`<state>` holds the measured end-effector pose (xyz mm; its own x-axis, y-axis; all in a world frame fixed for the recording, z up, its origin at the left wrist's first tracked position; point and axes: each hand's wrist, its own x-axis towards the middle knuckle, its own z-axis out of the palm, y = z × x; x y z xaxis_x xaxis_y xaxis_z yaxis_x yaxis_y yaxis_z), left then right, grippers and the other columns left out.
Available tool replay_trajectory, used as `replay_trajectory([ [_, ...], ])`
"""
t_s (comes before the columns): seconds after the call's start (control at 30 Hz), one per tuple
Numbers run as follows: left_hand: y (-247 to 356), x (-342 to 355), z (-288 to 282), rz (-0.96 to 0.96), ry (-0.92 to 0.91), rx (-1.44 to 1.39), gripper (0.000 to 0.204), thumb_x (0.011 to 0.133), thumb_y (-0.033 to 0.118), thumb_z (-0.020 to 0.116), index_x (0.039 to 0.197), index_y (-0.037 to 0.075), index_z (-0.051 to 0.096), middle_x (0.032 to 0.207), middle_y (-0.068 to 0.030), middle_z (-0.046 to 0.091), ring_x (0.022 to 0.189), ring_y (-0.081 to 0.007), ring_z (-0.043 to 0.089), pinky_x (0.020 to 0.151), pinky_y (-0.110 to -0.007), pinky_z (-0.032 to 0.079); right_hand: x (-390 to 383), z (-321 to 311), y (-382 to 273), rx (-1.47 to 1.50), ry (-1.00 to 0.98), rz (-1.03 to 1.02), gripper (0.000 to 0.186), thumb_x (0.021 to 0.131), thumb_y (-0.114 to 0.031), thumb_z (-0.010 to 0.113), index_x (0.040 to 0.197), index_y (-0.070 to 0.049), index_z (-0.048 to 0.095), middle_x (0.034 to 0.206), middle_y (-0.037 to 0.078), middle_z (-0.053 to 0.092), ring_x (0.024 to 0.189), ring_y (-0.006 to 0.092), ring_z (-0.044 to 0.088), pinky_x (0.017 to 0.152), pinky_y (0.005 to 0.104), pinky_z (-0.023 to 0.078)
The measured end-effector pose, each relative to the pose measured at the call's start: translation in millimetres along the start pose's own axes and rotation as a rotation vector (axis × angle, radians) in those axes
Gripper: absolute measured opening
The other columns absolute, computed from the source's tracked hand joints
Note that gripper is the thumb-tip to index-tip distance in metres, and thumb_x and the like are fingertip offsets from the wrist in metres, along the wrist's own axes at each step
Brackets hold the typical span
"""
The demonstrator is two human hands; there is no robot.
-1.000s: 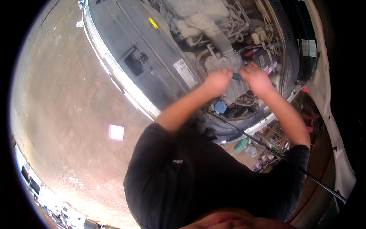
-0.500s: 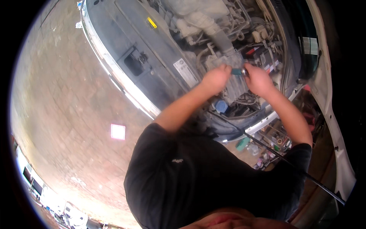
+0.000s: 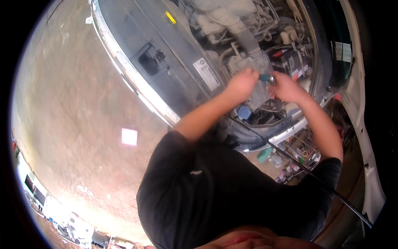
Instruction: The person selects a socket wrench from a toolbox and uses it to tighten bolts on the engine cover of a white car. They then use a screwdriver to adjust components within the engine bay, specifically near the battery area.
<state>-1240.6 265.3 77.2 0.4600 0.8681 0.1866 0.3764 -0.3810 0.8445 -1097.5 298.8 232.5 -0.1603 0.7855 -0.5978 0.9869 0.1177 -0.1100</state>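
Note:
Over the engine bay, my left hand point(image 3: 243, 85) is closed round the teal handle of a ratchet wrench point(image 3: 264, 78). Its round chrome head points toward my right hand point(image 3: 287, 89), whose curled fingers are on that end. Part of the fingertips' grip is hidden, and I cannot make out a socket. Directly below both hands lies the dusty ribbed air filter box point(image 3: 260, 98), with a ridged intake hose point(image 3: 248, 43) leading away from it. A black battery point(image 3: 295, 65) with red markings sits just beyond my right hand.
A blue reservoir cap point(image 3: 243, 111) is near my left forearm. The thin hood prop rod point(image 3: 298, 165) slants across my right side to the raised hood point(image 3: 360, 112). Tools and bottles point(image 3: 296, 155) lie below the fender. Paved ground point(image 3: 83, 103) spreads out left.
The view has shifted slightly, so the car sits a bit further right. My right hand's fingers have loosened a little around the ratchet head, showing more of the chrome. My left hand keeps the handle.

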Motion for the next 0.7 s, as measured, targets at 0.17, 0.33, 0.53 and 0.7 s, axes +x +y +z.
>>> replay_trajectory([
  [0.17,8,1,4,-0.079,0.095,0.038,0.029,0.082,0.008,0.060,0.109,0.001,0.053,0.099,-0.0160,0.057,0.089,-0.0345,0.064,0.073,-0.043,0.055,0,-2,1,0.341,-0.195,0.038,0.021,0.089,-0.010,0.064,0.106,-0.002,0.056,0.084,0.012,0.066,0.079,0.0267,0.071,0.072,0.0367,0.058],
  [0.33,30,-4,10,-0.040,0.172,0.076,0.032,0.081,0.009,0.058,0.111,0.001,0.052,0.098,-0.0142,0.057,0.088,-0.0332,0.065,0.073,-0.041,0.055,-5,7,13,0.122,-0.069,-0.029,0.020,0.088,-0.008,0.063,0.105,-0.001,0.055,0.084,0.011,0.066,0.082,0.0280,0.070,0.080,0.0388,0.058],
  [0.53,17,7,8,-0.028,0.037,0.032,0.027,0.081,0.010,0.059,0.106,0.005,0.052,0.098,-0.0131,0.057,0.087,-0.0329,0.065,0.072,-0.043,0.054,0,-19,-12,0.907,-0.385,0.615,0.019,0.097,-0.015,0.061,0.104,0.001,0.053,0.080,0.008,0.065,0.068,0.0150,0.068,0.064,0.0299,0.058],
  [0.7,10,5,9,0.043,0.118,0.044,0.024,0.082,0.011,0.059,0.104,0.005,0.053,0.097,-0.0128,0.056,0.086,-0.0329,0.064,0.073,-0.045,0.053,2,-3,16,-0.107,0.158,-0.347,0.022,0.087,-0.002,0.062,0.108,0.000,0.055,0.080,0.012,0.065,0.069,0.0285,0.066,0.066,0.0400,0.055],
])
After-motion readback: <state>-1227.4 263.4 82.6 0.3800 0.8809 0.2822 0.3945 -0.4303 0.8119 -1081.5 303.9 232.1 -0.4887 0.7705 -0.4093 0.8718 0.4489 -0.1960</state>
